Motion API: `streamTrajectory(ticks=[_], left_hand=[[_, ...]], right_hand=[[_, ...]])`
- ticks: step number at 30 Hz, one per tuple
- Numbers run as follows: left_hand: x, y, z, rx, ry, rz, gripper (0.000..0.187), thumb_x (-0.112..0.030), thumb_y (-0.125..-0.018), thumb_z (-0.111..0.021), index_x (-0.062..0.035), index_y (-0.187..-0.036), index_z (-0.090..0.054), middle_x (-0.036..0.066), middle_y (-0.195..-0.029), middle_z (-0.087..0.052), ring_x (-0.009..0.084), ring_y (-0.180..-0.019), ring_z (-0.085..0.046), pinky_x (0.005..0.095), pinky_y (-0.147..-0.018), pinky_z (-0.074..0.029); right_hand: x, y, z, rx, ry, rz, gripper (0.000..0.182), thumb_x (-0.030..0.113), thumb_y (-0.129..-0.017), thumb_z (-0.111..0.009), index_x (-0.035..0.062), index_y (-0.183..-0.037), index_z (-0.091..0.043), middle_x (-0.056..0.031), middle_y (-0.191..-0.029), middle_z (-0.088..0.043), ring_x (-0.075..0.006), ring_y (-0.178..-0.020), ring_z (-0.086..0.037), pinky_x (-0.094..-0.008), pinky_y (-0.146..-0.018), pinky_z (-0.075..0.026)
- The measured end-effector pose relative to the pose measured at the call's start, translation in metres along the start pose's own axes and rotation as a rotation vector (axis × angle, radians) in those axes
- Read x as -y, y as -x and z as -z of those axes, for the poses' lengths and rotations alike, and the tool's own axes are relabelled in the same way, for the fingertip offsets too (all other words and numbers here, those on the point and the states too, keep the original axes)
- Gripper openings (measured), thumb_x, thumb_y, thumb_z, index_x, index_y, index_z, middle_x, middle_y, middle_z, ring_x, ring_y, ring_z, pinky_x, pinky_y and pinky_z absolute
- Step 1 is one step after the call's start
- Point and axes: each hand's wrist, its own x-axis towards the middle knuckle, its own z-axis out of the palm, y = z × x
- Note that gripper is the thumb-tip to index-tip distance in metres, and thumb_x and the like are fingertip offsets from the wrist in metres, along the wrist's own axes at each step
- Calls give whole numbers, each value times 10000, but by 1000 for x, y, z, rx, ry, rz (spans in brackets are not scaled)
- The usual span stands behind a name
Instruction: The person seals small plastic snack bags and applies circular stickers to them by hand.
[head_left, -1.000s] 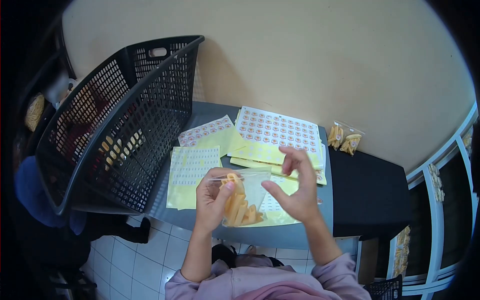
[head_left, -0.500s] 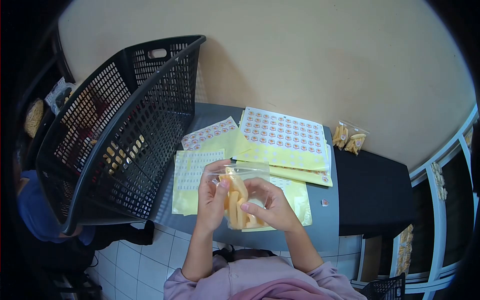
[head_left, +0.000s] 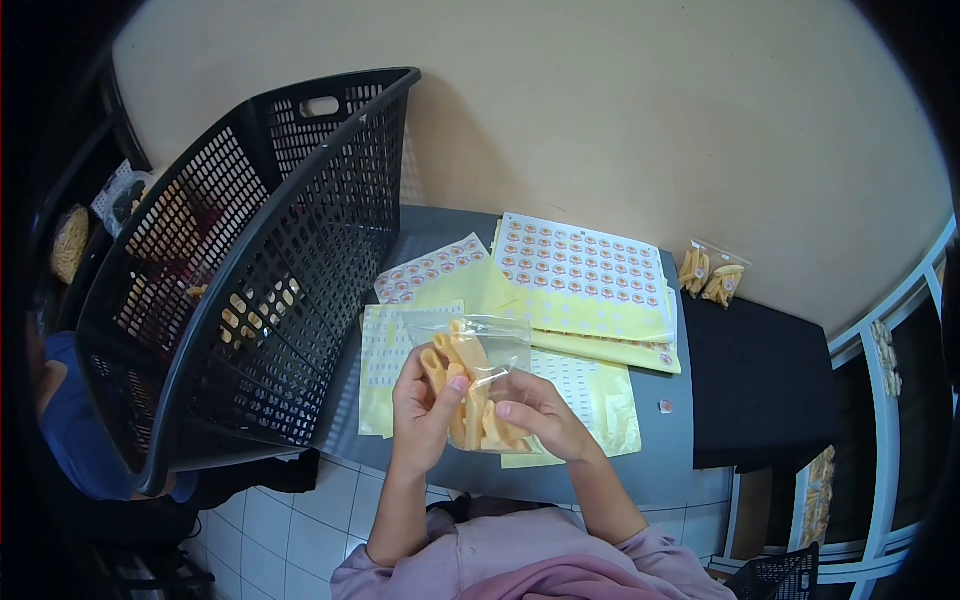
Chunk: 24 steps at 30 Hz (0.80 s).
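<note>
Gray tabletop (head_left: 665,450) bears sticker sheets (head_left: 583,262) beside a black perforated basket (head_left: 325,147); above the sheets, left hand (head_left: 425,410) and right hand (head_left: 548,415) grasp 1 clear zip bag (head_left: 508,345) of tubular snacks (head_left: 468,352), thumbs in front.

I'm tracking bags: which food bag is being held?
The clear bag in the left hand and right hand, over the gray table; the bagged food by the wall is untouched.

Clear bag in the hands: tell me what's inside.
The clear bag holds several pale orange, tube-like pieces. The left hand and right hand each cover part of it; whatever lies behind them or behind the foremost pieces cannot be seen.
</note>
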Motion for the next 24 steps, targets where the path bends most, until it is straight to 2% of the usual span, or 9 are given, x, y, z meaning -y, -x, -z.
streamTrajectory(ticks=[5, 7, 11, 14, 17, 19, 20, 22, 24], left_hand=[[1, 1, 2, 31, -17, 11, 268, -45, -807, -509, 8, -1056, -428, 64, -957, -532, 84, -855, -510, 216, -746, -416], [0, 0, 3, 45, 72, 81, 289, -22, -794, -508, 7, -1065, -412, 62, -956, -522, 86, -863, -505, 217, -747, -415], [1, -3, 3, 62, 70, 21, 306, -7, -782, -516, -4, -1062, -393, 59, -952, -511, 86, -866, -501, 221, -744, -417], [1, -4, 5, 4, 57, 15, 319, -4, -773, -529, -20, -1055, -381, 60, -944, -505, 88, -858, -503, 223, -738, -421], [2, -3, 8, 45, -90, -31, 308, -3, -768, -537, -30, -1035, -385, 65, -941, -504, 90, -858, -504, 225, -741, -423], [3, -2, 7, 23, -179, -24, 332, -3, -767, -538, -25, -1058, -380, 70, -944, -503, 91, -852, -507, 219, -736, -425], [2, -3, 6, 25, -178, -22, 332, -3, -767, -538, -25, -1058, -380, 70, -944, -503, 91, -852, -507, 219, -736, -425], [-2, -3, 3, 43, 15, 36, 357, 2, -764, -537, -16, -1080, -373, 69, -954, -501, 92, -873, -497, 225, -755, -414], [0, -3, 1, 61, 35, 47, 363, -1, -765, -536, -12, -1088, -371, 69, -964, -497, 92, -887, -487, 227, -768, -405]], right_hand=[[-5, -2, -7, -44, -18, -12, 203, 152, -813, -556, 16, -955, -505, -11, -858, -516, -61, -764, -485, -209, -673, -402], [-7, -2, -8, -69, 13, -22, 176, 149, -808, -564, 28, -921, -505, 4, -837, -502, -61, -758, -483, -210, -665, -398], [-11, -2, -8, -76, -38, 59, 189, 160, -806, -566, 36, -928, -491, 8, -833, -483, -64, -763, -474, -217, -670, -393], [-7, -3, -9, -114, -171, 50, 245, 149, -797, -577, 31, -985, -476, -12, -893, -500, -81, -827, -485, -230, -724, -398], [-1, -3, -12, 1, -210, -20, 347, 116, -778, -598, 20, -1074, -445, -44, -980, -511, -100, -909, -490, -245, -789, -397], [-5, -4, -12, -68, -2, -5, 398, 102, -751, -630, 6, -1096, -458, -60, -994, -533, -116, -941, -501, -261, -826, -396], [-7, -3, -11, -70, -2, -5, 398, 102, -751, -630, 6, -1096, -458, -60, -994, -533, -116, -941, -501, -261, -826, -396], [-8, -3, -8, -120, 207, 95, 378, 110, -727, -660, 1, -1049, -496, -44, -933, -555, -107, -888, -519, -258, -804, -406], [-3, -4, -11, -132, 132, 66, 354, 116, -715, -674, 2, -1010, -514, -37, -899, -563, -101, -858, -524, -255, -784, -413]])
